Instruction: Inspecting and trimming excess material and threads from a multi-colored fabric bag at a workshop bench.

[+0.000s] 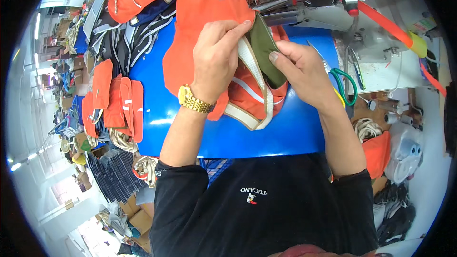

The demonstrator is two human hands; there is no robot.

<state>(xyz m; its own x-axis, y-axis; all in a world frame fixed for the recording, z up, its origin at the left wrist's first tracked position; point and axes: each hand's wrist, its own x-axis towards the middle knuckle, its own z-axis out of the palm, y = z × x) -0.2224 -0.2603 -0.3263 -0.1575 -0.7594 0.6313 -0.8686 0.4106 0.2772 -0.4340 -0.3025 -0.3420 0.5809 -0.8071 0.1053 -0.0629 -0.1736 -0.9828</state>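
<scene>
An orange fabric piece [188, 43] lies on the blue table in front of me, partly beneath a sewing machine [273, 0]. Sewn or laid along it is a dark green panel [264, 50], and a cream webbing strap [266, 109] with a tan edge loops down toward me. My left hand [216, 57], with a gold watch at the wrist, pinches the upper edge of the green panel by the strap. On the panel's right side, my right hand [300, 69] grips it between thumb and fingers. Its lower corner hangs over the orange cloth.
Scissors with green handles [352, 90] lie at the blue table's [281, 140] right edge, near tweezers [356, 69]. Orange pieces [121, 107] and dark cloth with pale edging [126, 43] are piled at left. A red strip [385, 24] stretches from the machine.
</scene>
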